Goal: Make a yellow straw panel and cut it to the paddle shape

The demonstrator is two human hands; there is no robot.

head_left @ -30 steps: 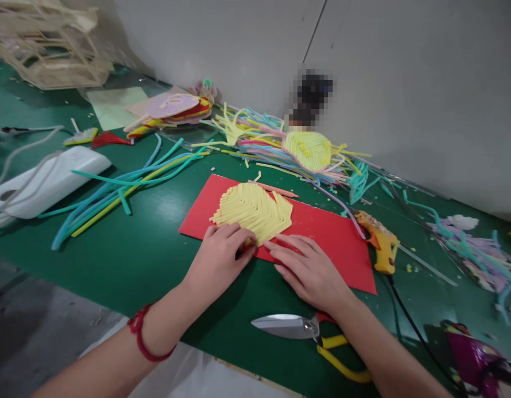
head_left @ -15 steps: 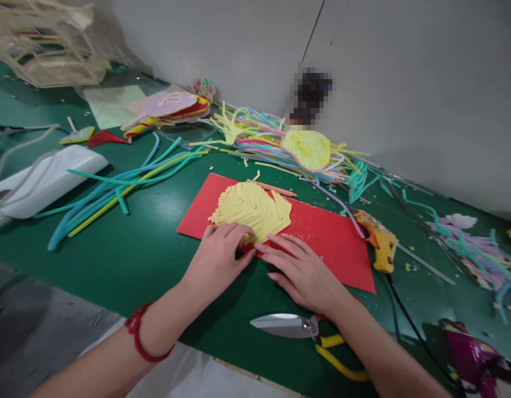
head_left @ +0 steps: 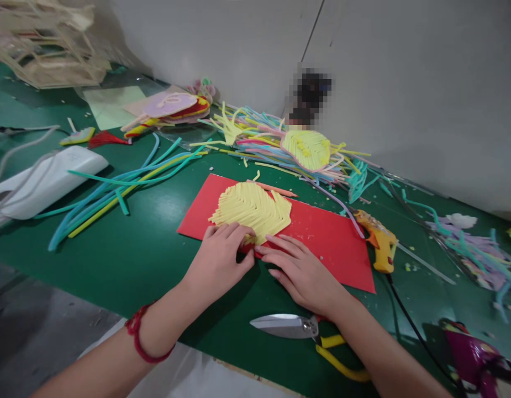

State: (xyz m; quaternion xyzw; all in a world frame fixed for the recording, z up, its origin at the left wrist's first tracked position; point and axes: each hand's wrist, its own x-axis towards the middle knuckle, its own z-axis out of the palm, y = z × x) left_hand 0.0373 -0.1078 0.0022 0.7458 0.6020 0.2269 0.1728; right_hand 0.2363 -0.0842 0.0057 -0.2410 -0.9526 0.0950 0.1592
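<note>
A yellow leaf-shaped piece (head_left: 253,208) made of glued foam strips lies on a red sheet (head_left: 325,243) on the green table. My left hand (head_left: 219,258) rests at the leaf's near edge with its fingers curled and pressed on the tip. My right hand (head_left: 301,271) lies flat on the red sheet, fingers stretched out, its fingertips touching the leaf's near tip beside my left fingers. A red cord circles my left wrist.
Scissors with yellow handles (head_left: 305,330) lie just under my right wrist. A yellow glue gun (head_left: 379,241) sits at the sheet's right end, its black cord running right. Loose coloured foam strips (head_left: 114,185) lie left, more crafted pieces (head_left: 307,148) behind, a white device (head_left: 43,179) far left.
My right hand slid a little left, so its fingertips now meet the leaf's tip. The left hand has barely moved.
</note>
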